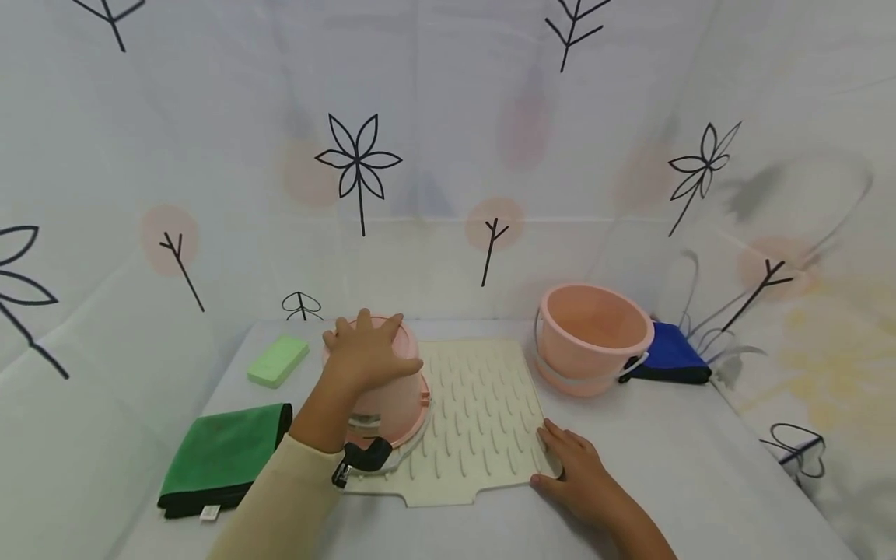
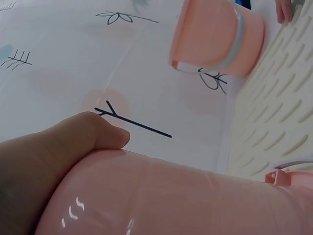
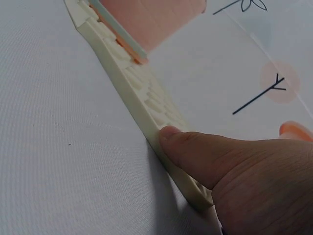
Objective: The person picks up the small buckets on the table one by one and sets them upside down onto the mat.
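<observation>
The glossy pink plastic bucket [image 2: 161, 200] stands upside down on the left part of a cream plastic washboard [image 1: 483, 404] with curved ridges. The left hand [image 1: 364, 350] is spread over the upturned base of this bucket, its fingers apart and its thumb lying at the edge. The right hand [image 1: 577, 470] holds the near right corner of the washboard, the thumb on the near edge (the fingers are hidden in the right wrist view).

To the right of the washboard, a second pink plastic bucket [image 1: 577, 367] stands upright, its pale handle hanging down. Behind it is a folded blue cloth with black edging [image 1: 675, 354]. On the left side lie a light green rectangular sponge [image 1: 278, 362] and, nearer, a folded green cloth with black border [image 1: 222, 449]. All rest on the white counter [image 1: 672, 451], before a white curtain with printed plants [image 1: 434, 264].
</observation>
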`<action>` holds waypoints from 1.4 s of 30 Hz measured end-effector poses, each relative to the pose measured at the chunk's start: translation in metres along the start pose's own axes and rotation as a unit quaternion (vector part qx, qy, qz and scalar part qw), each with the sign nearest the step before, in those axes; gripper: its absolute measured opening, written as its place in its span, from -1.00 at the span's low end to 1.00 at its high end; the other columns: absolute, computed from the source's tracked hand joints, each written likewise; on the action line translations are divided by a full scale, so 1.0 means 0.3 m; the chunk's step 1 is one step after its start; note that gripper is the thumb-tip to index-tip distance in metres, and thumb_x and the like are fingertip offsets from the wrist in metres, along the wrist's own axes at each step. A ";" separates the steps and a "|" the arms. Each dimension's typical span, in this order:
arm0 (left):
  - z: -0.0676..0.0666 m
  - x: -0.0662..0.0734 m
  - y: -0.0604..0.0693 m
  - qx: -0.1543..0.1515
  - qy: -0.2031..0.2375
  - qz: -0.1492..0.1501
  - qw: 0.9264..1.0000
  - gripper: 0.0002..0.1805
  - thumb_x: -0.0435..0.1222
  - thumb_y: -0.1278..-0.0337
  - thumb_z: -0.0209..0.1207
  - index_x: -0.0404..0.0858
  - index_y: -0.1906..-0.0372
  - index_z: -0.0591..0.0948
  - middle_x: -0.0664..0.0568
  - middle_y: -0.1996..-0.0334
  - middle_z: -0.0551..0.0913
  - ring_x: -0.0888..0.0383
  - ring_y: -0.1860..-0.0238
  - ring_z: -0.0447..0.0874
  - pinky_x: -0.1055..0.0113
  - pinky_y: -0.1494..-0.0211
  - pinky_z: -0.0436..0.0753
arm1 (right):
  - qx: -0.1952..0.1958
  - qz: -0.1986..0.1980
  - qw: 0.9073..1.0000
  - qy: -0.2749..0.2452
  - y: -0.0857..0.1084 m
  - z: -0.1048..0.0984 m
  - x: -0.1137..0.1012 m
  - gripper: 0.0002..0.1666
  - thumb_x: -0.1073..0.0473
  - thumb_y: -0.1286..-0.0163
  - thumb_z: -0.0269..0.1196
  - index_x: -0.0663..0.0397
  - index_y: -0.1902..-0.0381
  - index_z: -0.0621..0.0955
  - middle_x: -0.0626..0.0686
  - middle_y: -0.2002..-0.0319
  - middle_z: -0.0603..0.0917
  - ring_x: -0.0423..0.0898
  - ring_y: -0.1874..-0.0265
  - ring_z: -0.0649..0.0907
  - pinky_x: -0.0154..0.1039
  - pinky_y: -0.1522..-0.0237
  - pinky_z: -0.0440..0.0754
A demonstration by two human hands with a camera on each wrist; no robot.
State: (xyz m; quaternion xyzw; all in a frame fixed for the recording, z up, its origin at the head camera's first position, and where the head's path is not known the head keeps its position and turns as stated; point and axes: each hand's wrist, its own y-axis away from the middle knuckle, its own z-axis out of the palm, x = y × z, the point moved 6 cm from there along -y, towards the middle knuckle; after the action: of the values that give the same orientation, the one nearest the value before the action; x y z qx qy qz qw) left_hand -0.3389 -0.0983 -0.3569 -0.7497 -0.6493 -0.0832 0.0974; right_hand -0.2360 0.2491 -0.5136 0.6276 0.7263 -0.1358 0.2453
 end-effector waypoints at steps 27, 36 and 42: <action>0.007 0.003 -0.046 0.013 0.024 0.053 0.998 0.01 0.45 -0.07 0.19 0.20 -0.63 0.28 -0.17 -0.63 0.16 -0.42 -0.56 0.12 -0.58 -0.42 0.08 | -0.010 0.009 1.000 0.000 0.007 -0.017 -0.003 0.12 -0.36 -0.27 0.43 0.05 -0.61 0.33 0.14 -0.67 0.17 0.41 -0.60 0.11 0.47 -0.50 0.11; -0.078 -0.062 0.075 0.252 0.283 0.132 0.916 -0.48 -0.08 -0.41 0.21 -0.16 -0.37 0.53 -0.13 -0.37 0.48 -0.15 -0.43 0.40 -0.29 -0.44 0.38 | -0.009 0.014 1.000 -0.010 0.006 0.000 0.002 0.13 -0.35 -0.26 0.44 0.04 -0.61 0.33 0.12 -0.67 0.17 0.39 -0.61 0.11 0.46 -0.51 0.10; -0.058 -0.142 0.196 0.344 0.334 0.116 0.870 -0.50 -0.23 -0.33 0.14 -0.30 -0.32 0.51 -0.21 -0.27 0.48 -0.16 -0.27 0.43 -0.10 -0.35 0.41 | -0.009 0.012 1.000 -0.004 0.012 -0.006 -0.006 0.13 -0.37 -0.27 0.42 0.04 -0.61 0.33 0.12 -0.67 0.16 0.39 -0.61 0.09 0.46 -0.51 0.10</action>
State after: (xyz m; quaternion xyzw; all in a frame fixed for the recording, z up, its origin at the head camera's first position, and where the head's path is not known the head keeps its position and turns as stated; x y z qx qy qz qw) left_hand -0.2868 -0.1515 -0.3529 -0.6660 -0.4741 -0.0884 0.5691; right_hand -0.2328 0.2492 -0.5107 0.6334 0.7191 -0.1283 0.2554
